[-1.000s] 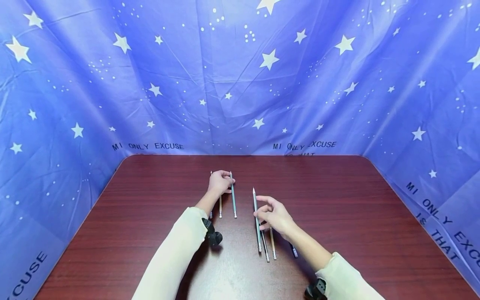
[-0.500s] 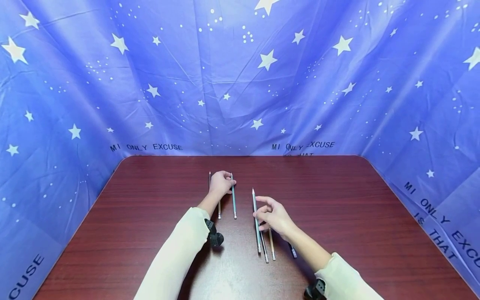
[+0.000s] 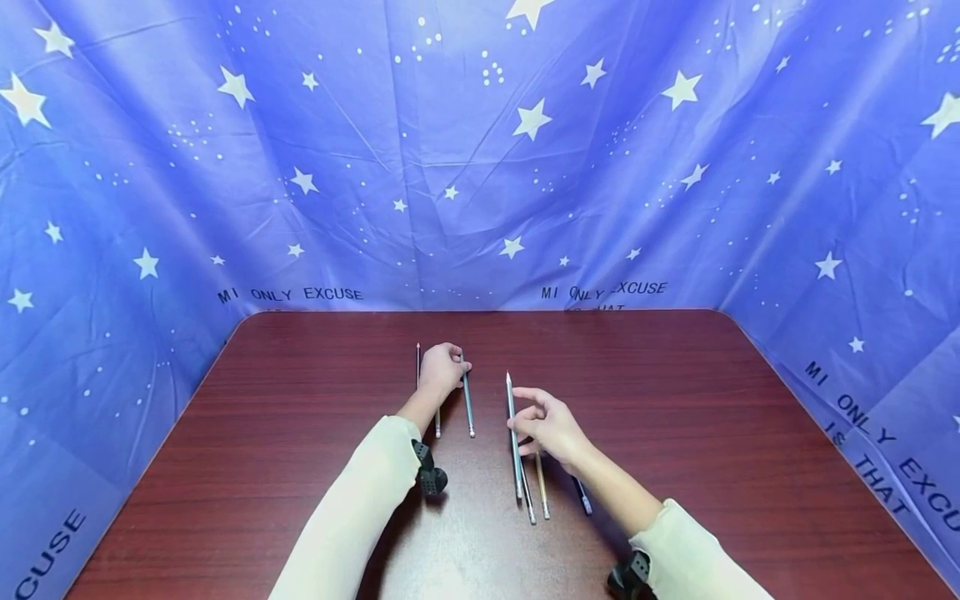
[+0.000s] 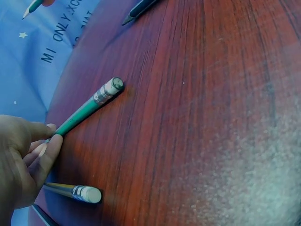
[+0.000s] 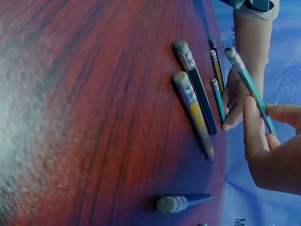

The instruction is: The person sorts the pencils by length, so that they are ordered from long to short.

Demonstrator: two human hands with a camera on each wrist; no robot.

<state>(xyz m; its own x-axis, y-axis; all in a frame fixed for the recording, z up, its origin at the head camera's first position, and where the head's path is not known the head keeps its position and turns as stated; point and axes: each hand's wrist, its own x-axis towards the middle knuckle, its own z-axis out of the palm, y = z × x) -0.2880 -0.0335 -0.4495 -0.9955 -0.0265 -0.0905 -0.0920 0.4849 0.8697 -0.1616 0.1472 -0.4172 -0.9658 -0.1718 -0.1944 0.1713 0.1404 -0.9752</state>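
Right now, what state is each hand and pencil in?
Left hand: pinching left green pencil
Left green pencil: pinched
Right hand: pinching right green pencil
Right green pencil: pinched, raised
Left yellow pencil: lying, seemingly unheld
Left dark pencil: lying unheld
Right yellow pencil: lying unheld
Right black pencil: lying unheld
Far right dark pencil: lying unheld

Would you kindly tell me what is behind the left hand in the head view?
A yellow pencil: its eraser end shows past the left hand; the rest is covered.
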